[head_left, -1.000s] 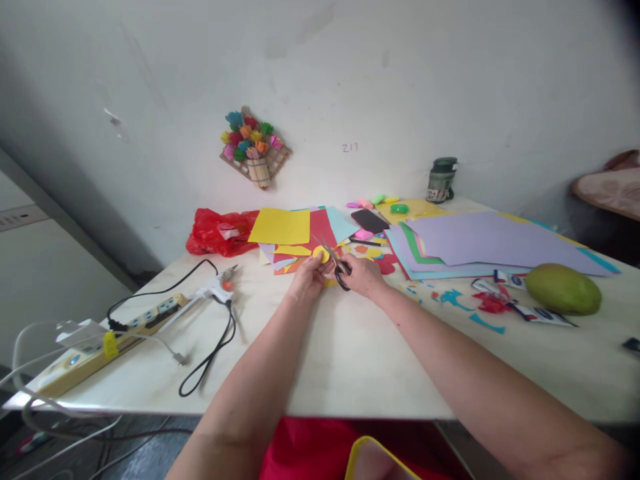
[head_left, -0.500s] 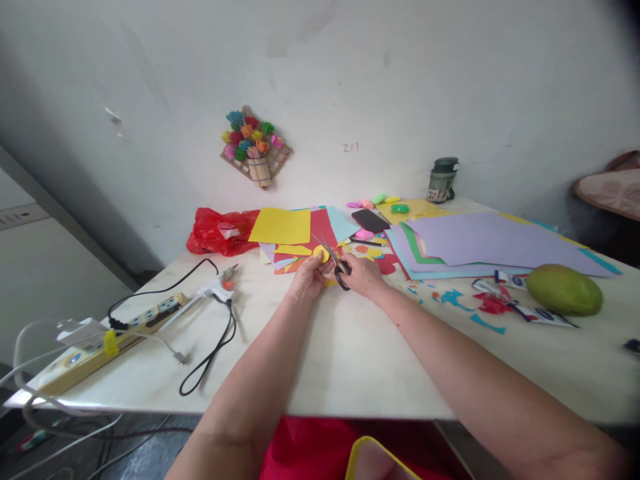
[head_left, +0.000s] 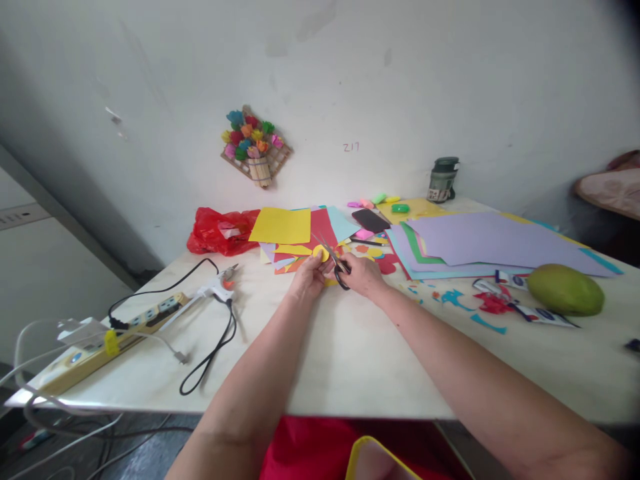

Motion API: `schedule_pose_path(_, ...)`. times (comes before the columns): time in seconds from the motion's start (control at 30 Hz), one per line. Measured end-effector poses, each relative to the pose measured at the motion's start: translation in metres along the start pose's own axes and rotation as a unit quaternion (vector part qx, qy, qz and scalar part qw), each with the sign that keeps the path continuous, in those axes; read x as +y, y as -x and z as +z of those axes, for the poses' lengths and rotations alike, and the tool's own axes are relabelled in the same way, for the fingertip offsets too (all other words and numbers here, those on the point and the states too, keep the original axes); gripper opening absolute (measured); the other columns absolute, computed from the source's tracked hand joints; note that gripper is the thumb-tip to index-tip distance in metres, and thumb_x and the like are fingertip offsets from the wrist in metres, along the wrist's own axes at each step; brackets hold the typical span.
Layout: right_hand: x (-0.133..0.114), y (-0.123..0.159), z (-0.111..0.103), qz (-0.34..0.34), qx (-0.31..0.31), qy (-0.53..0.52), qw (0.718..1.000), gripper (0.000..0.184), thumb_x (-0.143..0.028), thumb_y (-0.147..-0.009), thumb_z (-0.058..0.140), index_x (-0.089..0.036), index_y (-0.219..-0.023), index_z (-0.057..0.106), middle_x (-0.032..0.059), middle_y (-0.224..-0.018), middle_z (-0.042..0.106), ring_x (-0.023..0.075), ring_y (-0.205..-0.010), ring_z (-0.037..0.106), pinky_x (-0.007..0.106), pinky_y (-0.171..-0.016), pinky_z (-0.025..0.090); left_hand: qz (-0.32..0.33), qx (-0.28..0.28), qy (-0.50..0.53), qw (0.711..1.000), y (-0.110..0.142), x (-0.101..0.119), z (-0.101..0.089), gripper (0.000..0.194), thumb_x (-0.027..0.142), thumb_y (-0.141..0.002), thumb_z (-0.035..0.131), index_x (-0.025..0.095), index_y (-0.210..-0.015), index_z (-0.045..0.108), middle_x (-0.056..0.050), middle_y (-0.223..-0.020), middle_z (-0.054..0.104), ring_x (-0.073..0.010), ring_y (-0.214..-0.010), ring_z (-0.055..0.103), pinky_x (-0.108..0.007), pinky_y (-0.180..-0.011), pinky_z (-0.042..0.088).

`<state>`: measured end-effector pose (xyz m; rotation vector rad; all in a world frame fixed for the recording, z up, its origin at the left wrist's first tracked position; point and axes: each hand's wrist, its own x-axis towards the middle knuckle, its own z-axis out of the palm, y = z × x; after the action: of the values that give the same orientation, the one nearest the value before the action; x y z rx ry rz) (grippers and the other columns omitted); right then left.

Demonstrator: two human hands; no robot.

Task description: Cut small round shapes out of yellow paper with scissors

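Observation:
Between its thumb and fingers my left hand pinches a small rounded piece of yellow paper. My right hand is closed around the black handles of a pair of scissors, whose blades point up and left beside the yellow piece. Whether the blades touch the paper I cannot tell. Just beyond the hands lie a yellow sheet, a red sheet and coloured scraps. Red and yellow cut-out shapes rest right of the scissors.
At left are a glue gun with its black cord and a power strip. A red plastic bag lies behind. To the right are stacked coloured sheets, a phone, a green mango-like fruit, tubes and a dark bottle.

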<state>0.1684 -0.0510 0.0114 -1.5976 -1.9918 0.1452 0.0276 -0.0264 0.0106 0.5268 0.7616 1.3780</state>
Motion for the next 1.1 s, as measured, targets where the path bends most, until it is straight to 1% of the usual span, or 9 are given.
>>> schedule_pose_path(0.13, 0.0006, -0.0004, 0.0012, -0.007, 0.006, 0.008, 1.000, 0.038, -0.050, -0.084, 0.060, -0.023, -0.111, 0.067, 0.0063, -0.093, 0.077, 0.0253, -0.090, 0.070, 0.030, -0.070, 0.043, 0.000, 0.003, 0.012, 1.000, 0.0006, 0.0002, 0.0008, 0.011, 0.013, -0.076, 0.074, 0.017, -0.074, 0.063, -0.002, -0.069, 0.070, -0.0168, -0.075, 0.071, -0.031, -0.089, 0.055)
schedule_pose_path(0.2, 0.0007, -0.0004, 0.0013, -0.011, 0.008, 0.009, 1.000, 0.039, -0.050, -0.084, 0.060, -0.023, -0.111, 0.067, 0.0066, -0.093, 0.077, 0.0257, -0.090, 0.070, 0.030, -0.069, 0.043, -0.003, 0.006, 0.020, 1.000, 0.0005, 0.0003, 0.0009, 0.010, 0.012, -0.078, 0.071, 0.016, -0.073, 0.063, -0.003, -0.069, 0.069, -0.0164, -0.074, 0.071, -0.030, -0.089, 0.055)
schedule_pose_path(0.33, 0.0008, -0.0005, 0.0009, -0.014, 0.009, 0.010, 1.000, 0.038, -0.049, -0.083, 0.061, -0.023, -0.110, 0.067, 0.0061, -0.093, 0.077, 0.0255, -0.089, 0.071, 0.030, -0.069, 0.043, -0.003, 0.009, 0.028, 1.000, -0.0002, 0.0004, 0.0003, 0.014, 0.009, -0.083, 0.066, 0.015, -0.070, 0.062, -0.004, -0.066, 0.068, -0.0162, -0.073, 0.071, -0.030, -0.089, 0.055)
schedule_pose_path(0.47, 0.0009, -0.0009, 0.0007, -0.018, 0.012, 0.014, 1.000, 0.038, -0.049, -0.083, 0.062, -0.022, -0.110, 0.068, 0.0061, -0.092, 0.077, 0.0255, -0.089, 0.071, 0.029, -0.068, 0.043, -0.002, -0.002, 0.031, 1.000, -0.0019, 0.0002, -0.0017, 0.011, 0.009, -0.081, 0.068, 0.014, -0.072, 0.064, -0.005, -0.070, 0.070, -0.0180, -0.078, 0.072, -0.032, -0.091, 0.055)
schedule_pose_path(0.63, 0.0013, -0.0014, 0.0013, -0.017, 0.012, 0.022, 1.000, 0.039, -0.049, -0.082, 0.063, -0.023, -0.111, 0.068, 0.0068, -0.092, 0.077, 0.0257, -0.089, 0.071, 0.029, -0.068, 0.043, 0.001, -0.012, 0.028, 1.000, -0.0038, -0.0002, -0.0043, 0.011, 0.010, -0.080, 0.069, 0.014, -0.071, 0.063, -0.005, -0.070, 0.071, -0.0157, -0.070, 0.070, -0.030, -0.085, 0.056)
schedule_pose_path(0.83, 0.0001, -0.0009, -0.0009, -0.020, 0.005, 0.034, 0.999, 0.039, -0.049, -0.083, 0.063, -0.023, -0.111, 0.068, 0.0067, -0.093, 0.077, 0.0254, -0.089, 0.071, 0.030, -0.069, 0.044, 0.003, -0.014, 0.030, 0.999, -0.0068, -0.0002, -0.0071, 0.012, 0.010, -0.076, 0.073, 0.015, -0.071, 0.063, -0.004, -0.070, 0.070, -0.0173, -0.072, 0.072, -0.032, -0.087, 0.056)
schedule_pose_path(0.97, -0.0012, -0.0001, -0.0028, -0.019, 0.000, 0.038, 0.999, 0.039, -0.048, -0.083, 0.064, -0.023, -0.112, 0.068, 0.0065, -0.093, 0.077, 0.0250, -0.090, 0.071, 0.030, -0.071, 0.045, 0.016, -0.023, 0.027, 0.999, -0.0085, -0.0004, -0.0085, 0.011, 0.009, -0.076, 0.071, 0.015, -0.072, 0.063, -0.004, -0.072, 0.071, -0.0167, -0.070, 0.071, -0.031, -0.084, 0.057)
schedule_pose_path(1.1, -0.0011, 0.0003, -0.0034, -0.020, -0.002, 0.037, 0.999, 0.040, -0.049, -0.082, 0.064, -0.023, -0.113, 0.068, 0.0062, -0.094, 0.077, 0.0251, -0.091, 0.071, 0.030, -0.072, 0.046, 0.028, -0.028, 0.023, 0.999, -0.0090, -0.0006, -0.0088, 0.012, 0.008, -0.075, 0.073, 0.015, -0.073, 0.063, -0.003, -0.072, 0.071, -0.0163, -0.069, 0.071, -0.031, -0.083, 0.058)
